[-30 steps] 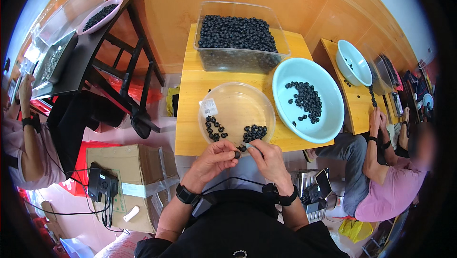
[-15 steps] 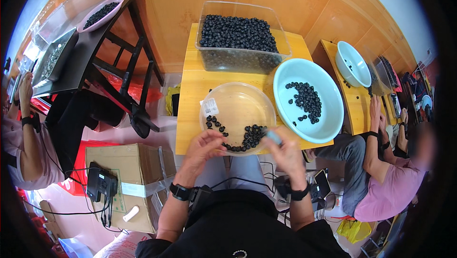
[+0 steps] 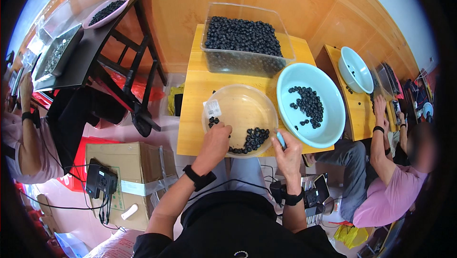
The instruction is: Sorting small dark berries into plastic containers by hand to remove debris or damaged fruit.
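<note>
A round translucent tub (image 3: pixel 243 98) with a white label stands at the table's front edge. Small black round parts (image 3: pixel 255 140) lie along its near side, some with a hole showing. My left hand (image 3: pixel 215 144) reaches over its left rim, fingers curled among a few of these parts. Whatever the fingertips pinch is hidden. Just right of the tub, my right hand (image 3: pixel 288 155) grips a small blue-handled tool (image 3: pixel 281 140); its working end cannot be made out. Close by on the right, a light-blue basin (image 3: pixel 290 110) holds a heap of similar black parts (image 3: pixel 308 105).
At the back of the yellow table (image 3: pixel 195 79), a clear rectangular bin (image 3: pixel 247 60) is full of black parts. Cardboard box (image 3: pixel 143 163) at lower left, with a black device (image 3: pixel 101 182) and cables. Co-workers sit left and right; another blue basin (image 3: pixel 356 70) is beyond.
My left hand has turned over and curled, moving slightly up and right over the tub's left side. My right hand, blurred before, has drawn slightly down, holding the blue-handled tool more upright.
</note>
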A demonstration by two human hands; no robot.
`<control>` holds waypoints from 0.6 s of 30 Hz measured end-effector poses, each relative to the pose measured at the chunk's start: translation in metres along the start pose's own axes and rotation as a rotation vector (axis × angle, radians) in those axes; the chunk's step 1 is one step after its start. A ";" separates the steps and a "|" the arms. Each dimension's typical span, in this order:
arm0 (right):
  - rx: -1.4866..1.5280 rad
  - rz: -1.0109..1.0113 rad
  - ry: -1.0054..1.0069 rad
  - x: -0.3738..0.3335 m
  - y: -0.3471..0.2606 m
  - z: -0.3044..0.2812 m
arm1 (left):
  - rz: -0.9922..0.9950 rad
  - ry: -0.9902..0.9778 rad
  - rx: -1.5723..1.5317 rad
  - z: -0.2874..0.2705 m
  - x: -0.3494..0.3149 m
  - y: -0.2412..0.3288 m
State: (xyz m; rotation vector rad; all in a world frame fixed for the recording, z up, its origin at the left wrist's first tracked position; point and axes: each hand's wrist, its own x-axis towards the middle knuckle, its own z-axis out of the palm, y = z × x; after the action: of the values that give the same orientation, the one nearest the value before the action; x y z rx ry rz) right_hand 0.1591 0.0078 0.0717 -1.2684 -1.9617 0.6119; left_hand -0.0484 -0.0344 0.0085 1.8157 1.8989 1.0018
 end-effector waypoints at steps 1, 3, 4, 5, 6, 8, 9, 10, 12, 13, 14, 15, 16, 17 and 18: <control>0.035 -0.006 -0.022 -0.002 0.002 0.004 | 0.010 -0.009 0.075 0.005 0.002 -0.001; 0.030 -0.016 -0.045 -0.005 0.005 0.006 | 0.015 -0.012 0.154 0.007 0.005 -0.001; 0.021 -0.017 -0.066 -0.005 0.006 0.007 | 0.020 -0.086 0.194 0.005 0.006 0.002; 0.016 0.002 -0.082 -0.005 0.005 0.008 | 0.023 -0.160 0.233 0.004 0.006 0.003; 0.018 -0.007 -0.087 -0.005 0.006 0.009 | 0.017 -0.152 0.235 0.004 0.006 0.005; 0.000 -0.033 -0.089 -0.007 0.010 0.012 | 0.030 -0.035 0.138 0.007 0.002 0.009; 0.004 -0.044 -0.097 -0.007 0.009 0.013 | 0.022 -0.025 0.142 0.008 0.002 0.008; 0.010 -0.027 -0.105 -0.008 0.007 0.014 | 0.013 -0.028 0.109 0.011 0.001 0.006; 0.019 -0.020 -0.120 -0.009 0.004 0.017 | -0.004 -0.022 0.077 0.010 0.002 0.005; 0.016 0.009 -0.129 -0.010 0.002 0.017 | -0.011 -0.021 0.012 0.007 0.002 0.006; 0.013 0.038 -0.138 -0.009 -0.001 0.017 | -0.017 -0.020 -0.055 0.004 0.003 0.006; 0.013 0.035 -0.143 -0.009 -0.007 0.016 | -0.021 -0.017 -0.055 0.003 0.004 0.004; 0.034 0.075 -0.174 -0.008 -0.015 0.014 | -0.109 -0.118 -0.322 0.001 0.006 0.002; 0.055 0.117 -0.204 -0.009 -0.020 0.014 | -0.196 -0.219 -0.591 0.000 0.006 0.000; 0.048 0.124 -0.197 -0.009 -0.018 0.014 | -0.190 -0.228 -0.596 -0.003 0.004 0.003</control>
State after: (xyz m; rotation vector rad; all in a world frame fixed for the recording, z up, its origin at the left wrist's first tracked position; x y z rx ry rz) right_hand 0.1401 -0.0083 0.0726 -1.3504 -2.0233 0.8692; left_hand -0.0493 -0.0311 0.0134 1.3138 1.4047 1.0898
